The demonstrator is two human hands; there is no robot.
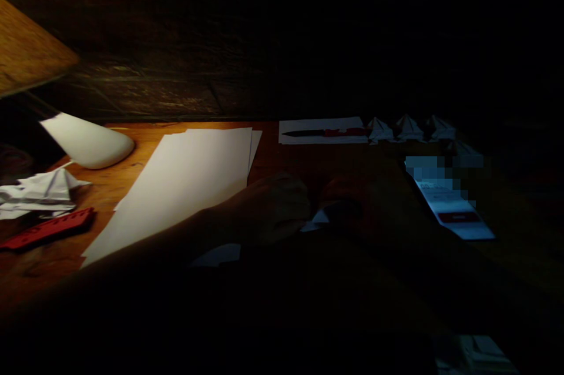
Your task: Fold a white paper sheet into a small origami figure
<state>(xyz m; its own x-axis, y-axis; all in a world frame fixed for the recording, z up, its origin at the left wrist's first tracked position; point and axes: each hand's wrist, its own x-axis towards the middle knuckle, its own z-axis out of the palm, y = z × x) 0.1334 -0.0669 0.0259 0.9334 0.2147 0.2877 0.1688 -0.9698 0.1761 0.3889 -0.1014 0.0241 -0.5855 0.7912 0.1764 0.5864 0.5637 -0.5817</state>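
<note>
Left hand [268, 210] and right hand [348, 198] lie shadowed at centre, open or closed cannot be told (white paper [319, 217] between them); phone [453, 210] at right, screen pixelated, unreadable.

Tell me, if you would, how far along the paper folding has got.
Done: several folded white paper planes sit in a row at the far side of the wooden desk. In hand: the left hand and right hand are at a small piece of white paper, though the dim light hides the grip. Left: flat, unfolded white sheets lie beside them.
</note>
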